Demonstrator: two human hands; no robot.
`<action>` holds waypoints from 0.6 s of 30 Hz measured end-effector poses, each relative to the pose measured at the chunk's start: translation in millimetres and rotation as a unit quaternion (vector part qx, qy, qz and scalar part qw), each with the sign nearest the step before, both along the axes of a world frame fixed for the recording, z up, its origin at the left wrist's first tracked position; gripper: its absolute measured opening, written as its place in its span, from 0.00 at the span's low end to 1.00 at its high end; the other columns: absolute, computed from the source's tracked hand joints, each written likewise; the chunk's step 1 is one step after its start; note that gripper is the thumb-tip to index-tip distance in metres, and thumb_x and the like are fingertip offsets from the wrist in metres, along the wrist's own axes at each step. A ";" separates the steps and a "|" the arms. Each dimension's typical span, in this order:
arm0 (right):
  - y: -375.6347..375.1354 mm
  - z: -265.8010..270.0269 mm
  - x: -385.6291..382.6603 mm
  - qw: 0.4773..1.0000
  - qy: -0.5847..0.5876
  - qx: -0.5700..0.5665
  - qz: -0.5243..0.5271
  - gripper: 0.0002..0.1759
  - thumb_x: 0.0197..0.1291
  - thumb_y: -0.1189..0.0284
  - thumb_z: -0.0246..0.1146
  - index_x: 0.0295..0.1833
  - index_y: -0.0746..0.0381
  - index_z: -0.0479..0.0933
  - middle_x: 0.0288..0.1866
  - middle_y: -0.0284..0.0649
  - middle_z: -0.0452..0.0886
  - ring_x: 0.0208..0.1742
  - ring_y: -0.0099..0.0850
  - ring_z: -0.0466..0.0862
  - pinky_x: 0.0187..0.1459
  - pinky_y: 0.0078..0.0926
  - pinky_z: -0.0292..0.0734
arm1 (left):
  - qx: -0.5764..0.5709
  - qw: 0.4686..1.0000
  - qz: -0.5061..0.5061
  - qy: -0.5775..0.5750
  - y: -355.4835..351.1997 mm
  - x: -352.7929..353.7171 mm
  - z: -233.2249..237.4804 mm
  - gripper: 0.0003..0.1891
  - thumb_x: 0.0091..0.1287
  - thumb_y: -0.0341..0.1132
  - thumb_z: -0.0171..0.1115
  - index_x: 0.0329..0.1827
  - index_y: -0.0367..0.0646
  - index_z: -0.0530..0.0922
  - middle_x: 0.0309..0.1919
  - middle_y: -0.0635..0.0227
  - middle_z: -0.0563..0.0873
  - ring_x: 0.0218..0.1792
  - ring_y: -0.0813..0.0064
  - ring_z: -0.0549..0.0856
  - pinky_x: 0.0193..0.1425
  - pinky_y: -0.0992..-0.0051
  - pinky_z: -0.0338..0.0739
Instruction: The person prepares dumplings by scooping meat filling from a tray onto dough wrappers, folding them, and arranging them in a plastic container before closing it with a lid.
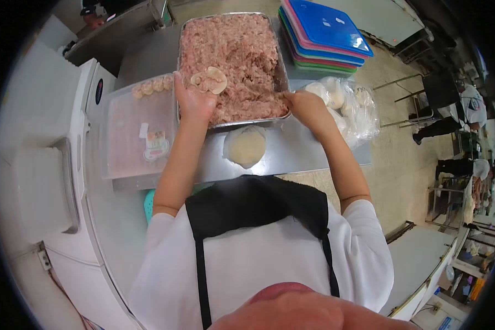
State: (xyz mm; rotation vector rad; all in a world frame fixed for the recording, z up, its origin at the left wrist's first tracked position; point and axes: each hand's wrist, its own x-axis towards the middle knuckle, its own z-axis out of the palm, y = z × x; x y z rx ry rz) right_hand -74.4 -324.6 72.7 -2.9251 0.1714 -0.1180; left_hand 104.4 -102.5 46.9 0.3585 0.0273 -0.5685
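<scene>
My left hand [194,104] is palm up over the left edge of a metal tray [286,82], holding a round dumpling wrapper [219,82] with a bit of meat on it. Pinkish ground meat [228,47] fills the tray, with a hollow toward its right side. At the tray's right edge, my right hand [307,108] has its fingers closed; what they grip, if anything, is hidden. Just below the tray lies a stack of pale round wrappers [246,147] on plastic. To the left, a clear plastic container [129,126] has a row of filled dumplings [153,86] along its far end.
Stacked coloured plastic lids [330,33] stand at the far right of the metal table [198,168]. A clear bag of pale rounds [349,107] lies below them. A white appliance [85,137] borders the left. Other people [473,104] are off to the right.
</scene>
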 end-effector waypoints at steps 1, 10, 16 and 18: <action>13.7 22.7 -0.3 0.998 -0.039 0.054 0.011 0.12 0.65 0.68 0.57 0.51 0.58 0.77 0.34 0.51 0.81 0.39 0.49 0.82 0.39 0.46 0.76 | 0.013 1.000 -0.003 0.028 -2.8 -6.3 2.6 0.43 0.67 0.62 0.50 0.76 0.40 0.52 0.74 0.54 0.59 0.74 0.49 0.58 0.75 0.41 0.46; 30.7 66.2 -5.0 0.995 0.005 -0.025 0.095 0.16 0.66 0.66 0.57 0.56 0.59 0.75 0.40 0.46 0.82 0.38 0.49 0.83 0.40 0.46 0.77 | 0.055 0.992 0.061 0.094 -17.2 -42.2 25.9 0.36 0.69 0.59 0.47 0.73 0.44 0.60 0.72 0.55 0.64 0.71 0.48 0.62 0.73 0.40 0.52; 1.1 34.6 4.8 0.975 -0.062 0.132 0.166 0.17 0.68 0.66 0.55 0.57 0.60 0.77 0.40 0.48 0.82 0.42 0.47 0.83 0.43 0.42 0.77 | 0.055 0.994 0.097 0.014 -30.9 -57.6 34.9 0.28 0.71 0.49 0.47 0.71 0.44 0.64 0.67 0.57 0.71 0.66 0.51 0.70 0.69 0.47 0.65; -21.9 38.4 4.0 0.955 -0.087 0.219 0.181 0.17 0.70 0.65 0.54 0.57 0.62 0.77 0.40 0.48 0.83 0.42 0.43 0.83 0.43 0.39 0.77 | 0.008 0.998 0.054 0.017 -19.7 -62.3 32.5 0.27 0.70 0.43 0.51 0.71 0.43 0.64 0.67 0.57 0.71 0.67 0.54 0.70 0.69 0.49 0.67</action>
